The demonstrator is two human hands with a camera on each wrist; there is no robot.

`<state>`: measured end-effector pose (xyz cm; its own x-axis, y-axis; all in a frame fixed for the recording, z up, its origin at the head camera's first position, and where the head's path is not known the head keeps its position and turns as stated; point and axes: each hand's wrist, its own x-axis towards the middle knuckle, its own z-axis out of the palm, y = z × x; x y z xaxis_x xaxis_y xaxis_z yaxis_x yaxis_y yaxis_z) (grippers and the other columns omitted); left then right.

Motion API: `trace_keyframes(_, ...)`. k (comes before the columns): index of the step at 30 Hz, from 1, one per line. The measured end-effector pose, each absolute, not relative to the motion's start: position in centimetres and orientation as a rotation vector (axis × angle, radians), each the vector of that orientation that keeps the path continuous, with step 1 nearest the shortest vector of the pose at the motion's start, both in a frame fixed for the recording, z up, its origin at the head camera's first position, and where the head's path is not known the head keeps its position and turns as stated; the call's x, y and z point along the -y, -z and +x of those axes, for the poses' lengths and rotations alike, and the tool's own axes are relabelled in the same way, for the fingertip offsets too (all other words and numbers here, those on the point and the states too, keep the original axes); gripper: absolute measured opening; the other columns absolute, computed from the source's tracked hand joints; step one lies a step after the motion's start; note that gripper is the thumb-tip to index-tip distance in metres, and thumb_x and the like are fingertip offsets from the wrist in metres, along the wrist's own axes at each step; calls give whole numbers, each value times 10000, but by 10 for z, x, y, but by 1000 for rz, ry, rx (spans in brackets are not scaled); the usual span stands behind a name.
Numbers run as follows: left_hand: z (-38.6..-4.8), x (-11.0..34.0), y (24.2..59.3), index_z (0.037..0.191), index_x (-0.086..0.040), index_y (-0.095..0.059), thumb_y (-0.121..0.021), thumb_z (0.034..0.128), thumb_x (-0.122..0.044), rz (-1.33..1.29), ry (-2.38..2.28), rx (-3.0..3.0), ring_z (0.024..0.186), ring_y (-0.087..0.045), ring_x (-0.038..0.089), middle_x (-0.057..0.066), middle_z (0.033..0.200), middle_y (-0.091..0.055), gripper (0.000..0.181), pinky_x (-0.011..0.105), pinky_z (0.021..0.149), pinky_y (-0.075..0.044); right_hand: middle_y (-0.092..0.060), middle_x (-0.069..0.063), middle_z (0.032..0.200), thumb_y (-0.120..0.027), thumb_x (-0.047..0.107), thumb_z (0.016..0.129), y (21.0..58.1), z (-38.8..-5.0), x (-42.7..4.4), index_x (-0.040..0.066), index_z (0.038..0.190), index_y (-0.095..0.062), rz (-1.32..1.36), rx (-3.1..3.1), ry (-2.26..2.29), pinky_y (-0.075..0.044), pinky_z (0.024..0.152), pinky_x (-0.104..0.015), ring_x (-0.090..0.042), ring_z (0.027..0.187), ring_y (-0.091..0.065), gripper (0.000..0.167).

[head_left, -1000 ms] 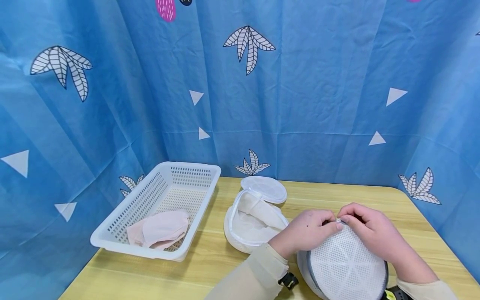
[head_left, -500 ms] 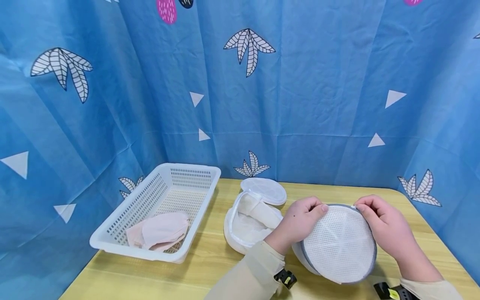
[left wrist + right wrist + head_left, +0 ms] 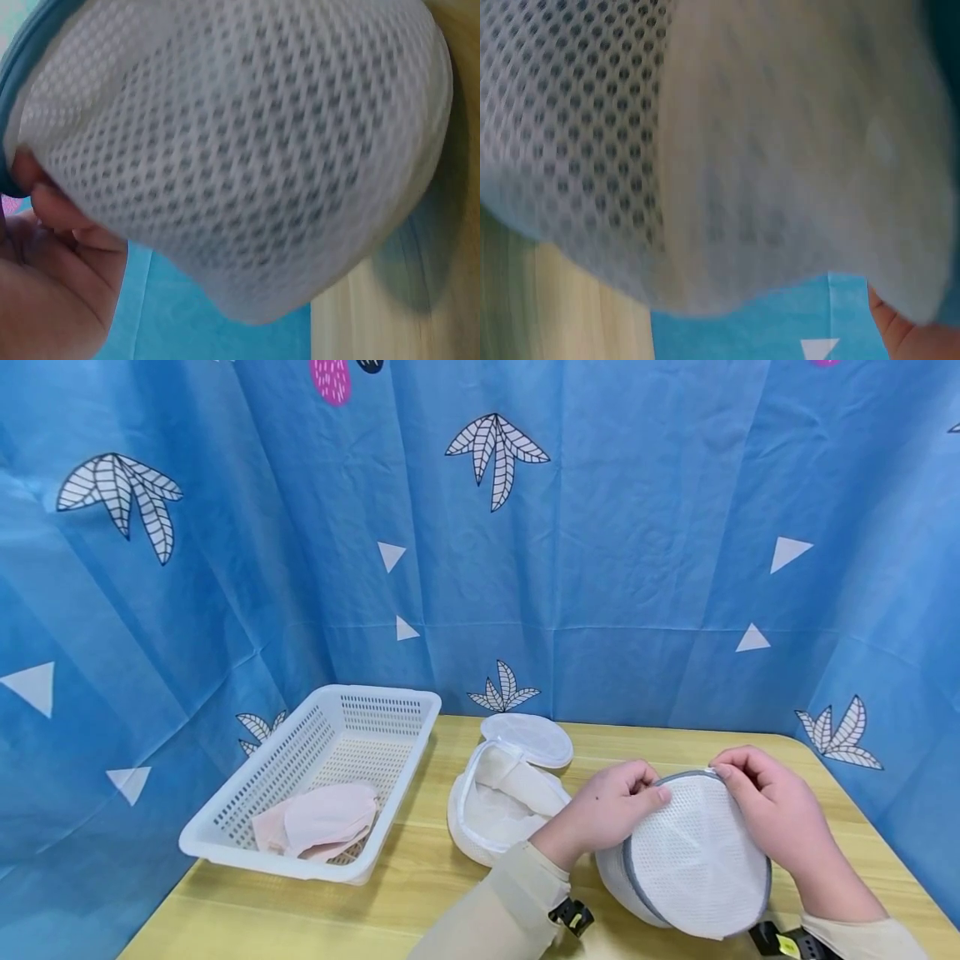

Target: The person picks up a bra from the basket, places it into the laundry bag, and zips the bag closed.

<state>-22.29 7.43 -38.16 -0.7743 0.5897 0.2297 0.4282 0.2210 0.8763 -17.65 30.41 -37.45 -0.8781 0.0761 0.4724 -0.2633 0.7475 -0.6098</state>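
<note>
A white mesh laundry bag with grey edging (image 3: 697, 852) is held up, tilted, over the right part of the table. My left hand (image 3: 611, 806) pinches its upper left rim between thumb and fingers. At the top of the rim, my right hand (image 3: 776, 814) pinches the edging near what looks like the zipper pull. The mesh side of the bag (image 3: 247, 150) fills most of the left wrist view. In the right wrist view the bag's wall (image 3: 577, 112) hides nearly all of the right hand. Just left of my left hand, a second white mesh bag (image 3: 480, 835) stands with its round lid (image 3: 528, 739) folded back.
A white plastic basket (image 3: 198, 839) stands at the left of the wooden table (image 3: 285, 918), with folded pale pink cloth (image 3: 330, 818) in it. A blue patterned curtain (image 3: 637, 568) hangs behind and beside the table.
The hands were close together at the top of the bag's rim. They have spread apart along it, the right hand moving right, and the bag's round face has shifted and tilted.
</note>
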Motion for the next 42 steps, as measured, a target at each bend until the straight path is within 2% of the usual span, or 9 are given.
trace_keyframes(5,-222,-75,380,1078,-207,-593,-605,1026,-315,1007,-1526,-2290,682,-580,24,-99,763,-588,121,204,630,-490,-637,-34,927,-564,262,1057,374,-176,-302,117,1063,-663,159,2465,-963,-436,570,-254,-107,704,-530,175)
trace_keyframes(10,-221,-76,378,1351,-231,-564,-577,1031,-346,988,-1420,-2267,773,-645,10,-121,911,-668,340,205,718,-519,-647,-16,893,-581,253,1050,375,-176,-299,150,1046,-668,189,2468,-946,-442,565,-263,-98,693,-540,135)
trace_keyframes(15,-221,-77,378,1434,-262,-550,-562,1028,-397,1041,-1327,-2310,921,-611,-15,-124,1146,-659,429,196,837,-488,-652,-9,900,-580,247,1050,377,-175,-297,160,1045,-668,209,2475,-954,-450,579,-261,-96,701,-549,124)
trace_keyframes(18,-220,-77,379,1431,-256,-561,-559,1029,-399,1068,-1293,-2326,994,-584,-20,-140,1237,-630,426,193,890,-465,-652,-12,906,-575,236,1053,378,-175,-297,152,1049,-667,230,2477,-964,-453,579,-259,-101,699,-551,125)
trace_keyframes(23,-220,-78,379,1392,-269,-589,-574,1017,-400,1079,-1249,-2368,997,-571,-14,-157,1225,-626,397,191,881,-459,-647,-14,895,-573,225,1055,380,-175,-296,146,1055,-666,258,2483,-991,-460,568,-265,-114,687,-552,122)
trace_keyframes(33,-221,-78,381,1217,-255,-641,-604,999,-408,1087,-1240,-2403,878,-579,8,-162,1020,-624,268,193,767,-472,-641,20,856,-584,200,1048,382,-174,-290,176,1026,-664,318,2485,-984,-456,556,-265,-106,668,-554,87)
trace_keyframes(42,-220,-77,381,993,-232,-609,-601,1002,-407,1120,-1189,-2464,757,-548,26,-122,829,-573,175,188,655,-452,-660,53,886,-589,128,1039,385,-172,-282,202,1003,-662,428,2472,-1012,-464,603,-234,-92,707,-576,110)
